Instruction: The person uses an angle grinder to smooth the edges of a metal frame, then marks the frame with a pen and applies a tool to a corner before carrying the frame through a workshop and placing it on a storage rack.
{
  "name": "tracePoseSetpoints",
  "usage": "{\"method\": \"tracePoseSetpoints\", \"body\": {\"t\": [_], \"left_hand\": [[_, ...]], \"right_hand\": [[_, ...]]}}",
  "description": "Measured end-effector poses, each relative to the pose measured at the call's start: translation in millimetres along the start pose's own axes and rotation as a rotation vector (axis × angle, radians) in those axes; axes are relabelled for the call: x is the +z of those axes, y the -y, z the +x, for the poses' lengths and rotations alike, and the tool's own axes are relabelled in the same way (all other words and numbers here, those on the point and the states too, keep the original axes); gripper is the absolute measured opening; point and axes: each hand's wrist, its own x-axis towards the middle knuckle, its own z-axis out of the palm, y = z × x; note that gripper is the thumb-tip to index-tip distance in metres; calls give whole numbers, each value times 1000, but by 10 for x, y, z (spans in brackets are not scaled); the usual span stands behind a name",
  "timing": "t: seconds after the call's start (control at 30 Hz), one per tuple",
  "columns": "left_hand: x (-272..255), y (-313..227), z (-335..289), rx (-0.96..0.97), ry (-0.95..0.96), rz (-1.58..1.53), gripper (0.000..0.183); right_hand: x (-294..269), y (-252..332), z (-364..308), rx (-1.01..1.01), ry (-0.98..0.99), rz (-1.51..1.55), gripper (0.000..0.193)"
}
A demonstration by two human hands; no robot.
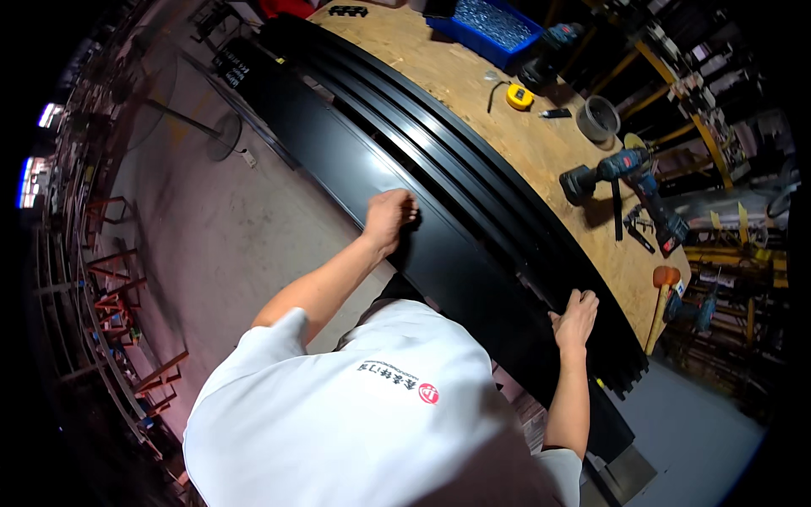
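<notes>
A long black metal panel (355, 173) runs diagonally from the far left to the near right in front of me. Along its right side lie several long black ridged profiles (439, 139). My left hand (391, 220) is curled closed over the panel's middle; what its fingers hold, if anything, is hidden. Farther along to the right, my right hand (576, 319) rests on the black profiles beside the panel, its thumb apart from the fingers.
The wooden workbench (456, 80) carries a blue bin (490, 29) of small metal fasteners, a yellow tape measure (519, 96), a round container (597, 119), cordless drills (621, 165) and a mallet (665, 287). A floor fan (224, 135) stands left. Metal racks (118, 279) line the left.
</notes>
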Motion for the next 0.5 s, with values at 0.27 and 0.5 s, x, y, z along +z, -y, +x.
{"method": "tracePoseSetpoints", "body": {"t": [0.27,0.5], "left_hand": [[282,-189,528,-207,-129,100,21],[143,-388,878,-337,-138,6,29]], "right_hand": [[-112,-27,121,-30,155,-31,60],[-695,80,22,-44,59,-5,63]]}}
